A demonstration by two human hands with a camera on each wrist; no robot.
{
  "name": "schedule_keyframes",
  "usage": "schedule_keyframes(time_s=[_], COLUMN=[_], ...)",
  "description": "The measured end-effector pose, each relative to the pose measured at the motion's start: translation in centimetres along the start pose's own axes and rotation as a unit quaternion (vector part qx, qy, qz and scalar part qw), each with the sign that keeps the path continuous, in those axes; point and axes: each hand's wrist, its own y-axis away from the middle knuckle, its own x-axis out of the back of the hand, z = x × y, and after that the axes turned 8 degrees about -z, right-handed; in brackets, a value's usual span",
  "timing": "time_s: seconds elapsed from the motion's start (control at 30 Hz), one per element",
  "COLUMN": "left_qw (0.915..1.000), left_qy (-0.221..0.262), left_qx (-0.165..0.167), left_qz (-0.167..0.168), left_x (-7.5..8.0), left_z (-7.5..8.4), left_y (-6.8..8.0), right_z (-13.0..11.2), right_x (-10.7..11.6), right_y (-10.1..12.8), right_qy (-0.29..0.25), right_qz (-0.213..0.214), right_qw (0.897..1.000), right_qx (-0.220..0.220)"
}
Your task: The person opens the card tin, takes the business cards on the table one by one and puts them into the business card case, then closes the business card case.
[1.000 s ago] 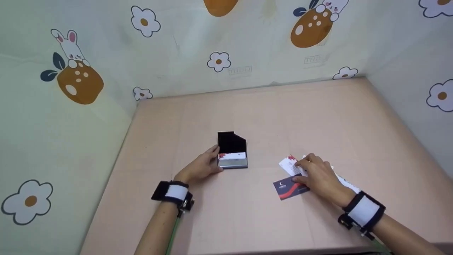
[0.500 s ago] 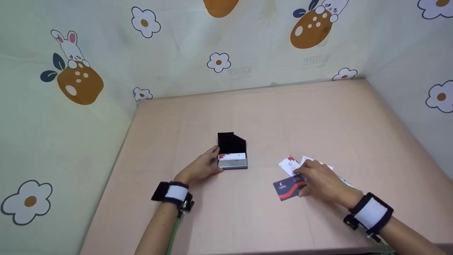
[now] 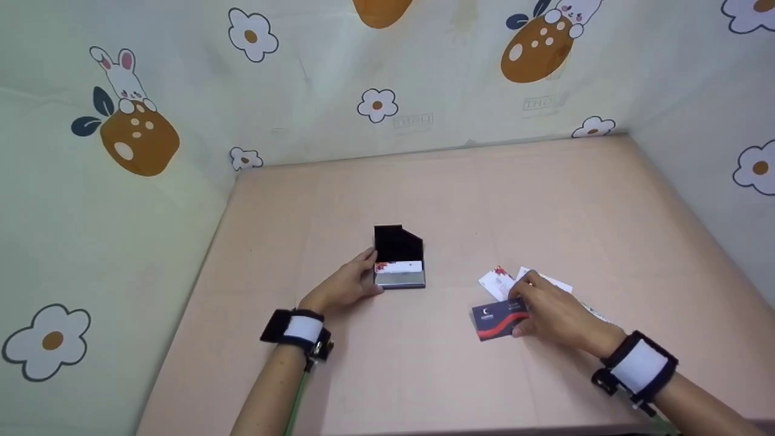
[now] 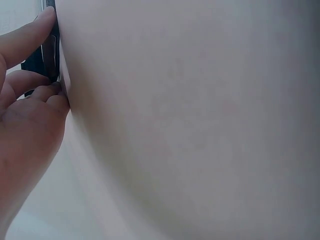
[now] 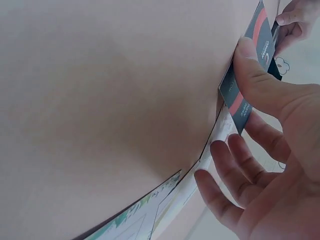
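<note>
1. My left hand (image 3: 345, 286) rests on the table (image 3: 424, 375) against the left side of the open card case (image 3: 399, 266), thumb and curled fingers touching its edge; the left wrist view shows my fingertips (image 4: 47, 90) pressed to the dark side of the case (image 4: 49, 47)

2. The case stands with its black lid up, and a white card with a red mark (image 3: 398, 267) sits in its silver tray

3. My right hand (image 3: 554, 312) pinches the dark card with the red wave (image 3: 499, 319), thumb (image 5: 260, 75) on its face and fingers underneath; in the right wrist view the card (image 5: 250, 70) is tilted up off the table

4. Just behind that hand lies a loose fan of white cards (image 3: 502, 281), and more printed paper (image 5: 145, 215) runs under my wrist

5. What I think could go wrong: my pinch sits on one end of the dark card, so it may swivel or slip out if I swing it fast

6. My lower fingers (image 5: 235, 165) are spread close to the white cards, so I could drag one along or scatter the fan

7. The case is held from one side only; a card pushed in off-line could shove it to the right or knock the lid shut

8. The tray slot looks narrow, so a tilted card may catch on the rim or bend against the card already inside
</note>
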Motion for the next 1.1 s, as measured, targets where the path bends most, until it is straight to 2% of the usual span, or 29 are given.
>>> schedule_keyframes(time_s=[0.1, 0.3, 0.4, 0.57, 0.83, 1.1], left_qw=[1.0, 0.9999, 0.9998, 0.9999, 0.9998, 0.9998], left_qy=[-0.001, 0.0, -0.002, 0.008, 0.018, 0.02], left_qx=[0.003, 0.011, 0.017, 0.007, -0.002, -0.004], left_qz=[0.0, 0.0, -0.001, -0.003, -0.007, -0.007], left_x=[0.0, 0.0, 0.0, 0.1, 0.1, 0.0], left_z=[0.1, 0.1, 0.1, 0.1, 0.1, 0.0], left_y=[0.0, -0.1, -0.1, -0.1, -0.1, -0.1], right_z=[0.0, -0.3, -0.2, -0.1, 0.0, 0.5], right_x=[0.1, 0.5, 0.5, 0.7, 1.3, 1.3], right_y=[0.0, 0.0, 0.1, 0.3, 0.2, 0.2], right_qy=[-0.013, -0.044, -0.049, -0.072, -0.077, -0.09], right_qz=[-0.019, -0.064, -0.065, -0.073, -0.094, -0.081], right_qw=[1.0, 0.997, 0.997, 0.995, 0.993, 0.991], right_qx=[0.006, -0.012, -0.002, 0.016, 0.008, 0.052])
